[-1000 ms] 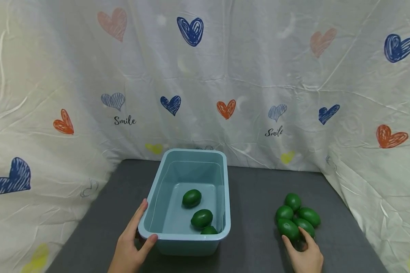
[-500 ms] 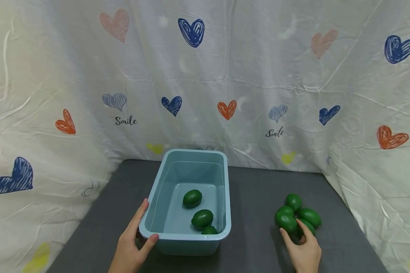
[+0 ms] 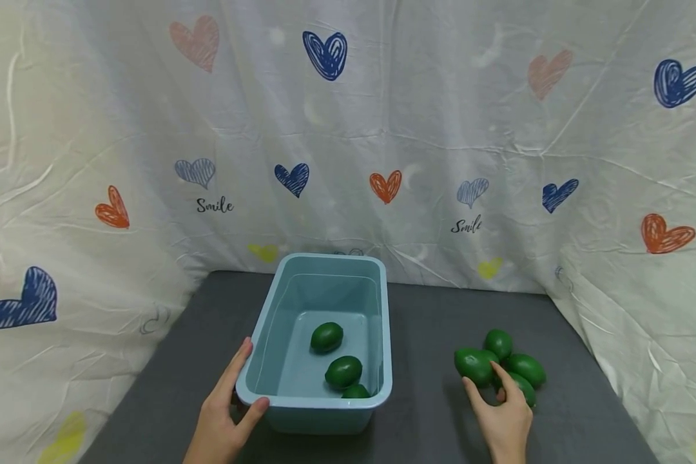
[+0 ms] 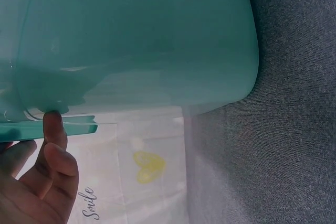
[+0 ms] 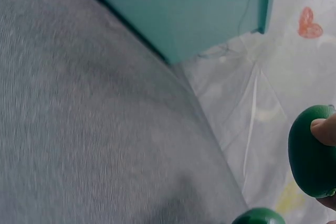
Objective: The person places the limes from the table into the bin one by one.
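Dark green oval fruit [image 3: 473, 365] pinched between thumb and fingers of right hand [image 3: 501, 422], raised at left edge of green fruit pile [image 3: 519, 367] on dark grey table [image 3: 429, 412]. Remaining pile fruits lie touching each other, just behind and right of hand. Light blue rectangular plastic tub [image 3: 249, 386] stands left, apart from pile, bare table strip between. Three green fruits [image 3: 343, 371] inside tub. Left hand [image 3: 223, 419] grips tub's near-left corner, thumb hooked over rim. White heart-printed cloth [image 3: 383, 129] hangs behind and along both sides.
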A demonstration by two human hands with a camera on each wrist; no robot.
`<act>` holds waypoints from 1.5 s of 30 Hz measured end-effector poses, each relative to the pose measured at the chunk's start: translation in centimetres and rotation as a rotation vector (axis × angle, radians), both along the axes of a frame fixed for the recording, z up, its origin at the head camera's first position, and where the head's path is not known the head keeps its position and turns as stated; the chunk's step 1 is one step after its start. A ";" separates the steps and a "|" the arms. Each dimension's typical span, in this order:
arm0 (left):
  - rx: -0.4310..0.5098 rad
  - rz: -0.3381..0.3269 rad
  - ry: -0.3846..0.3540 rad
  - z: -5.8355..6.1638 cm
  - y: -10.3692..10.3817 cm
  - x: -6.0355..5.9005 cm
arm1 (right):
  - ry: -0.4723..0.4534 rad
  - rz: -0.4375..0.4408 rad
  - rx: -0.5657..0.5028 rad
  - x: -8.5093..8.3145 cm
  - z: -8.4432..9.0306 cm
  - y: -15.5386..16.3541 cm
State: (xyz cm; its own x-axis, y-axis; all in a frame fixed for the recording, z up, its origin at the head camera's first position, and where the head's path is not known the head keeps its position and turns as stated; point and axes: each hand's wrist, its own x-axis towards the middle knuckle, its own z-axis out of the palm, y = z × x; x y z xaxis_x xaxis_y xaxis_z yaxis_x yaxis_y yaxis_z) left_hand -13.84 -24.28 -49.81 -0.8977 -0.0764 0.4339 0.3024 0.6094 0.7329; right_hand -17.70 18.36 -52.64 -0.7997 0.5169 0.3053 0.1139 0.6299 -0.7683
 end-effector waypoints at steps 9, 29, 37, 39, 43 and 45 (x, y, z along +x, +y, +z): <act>-0.001 -0.003 0.025 -0.1 0.1 -0.1 | 0.105 0.044 -0.011 -0.5 0.2 -1.9; 0.000 0.000 0.006 0.1 0.2 -0.1 | 0.269 0.121 -0.024 -2.2 1.9 -5.1; 0.000 0.004 -0.002 0.1 0.1 0.0 | 0.280 0.133 -0.039 -2.6 2.9 -5.2; 0.003 0.002 -0.005 0.1 0.1 0.0 | 0.285 0.142 -0.044 -2.8 3.1 -5.3; 0.000 -0.003 0.000 0.1 0.0 0.0 | 0.320 0.163 -0.049 -3.3 3.8 -5.8; -0.008 -0.003 0.001 0.1 0.0 0.0 | 0.339 0.173 -0.052 -3.5 4.2 -6.0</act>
State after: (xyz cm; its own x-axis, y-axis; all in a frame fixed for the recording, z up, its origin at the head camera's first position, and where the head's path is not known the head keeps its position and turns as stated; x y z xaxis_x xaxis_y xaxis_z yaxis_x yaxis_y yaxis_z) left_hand -13.83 -24.28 -49.75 -0.8974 -0.0705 0.4356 0.3050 0.6142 0.7278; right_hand -21.16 12.33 -48.48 -0.7344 0.4053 0.5444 -0.2568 0.5766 -0.7756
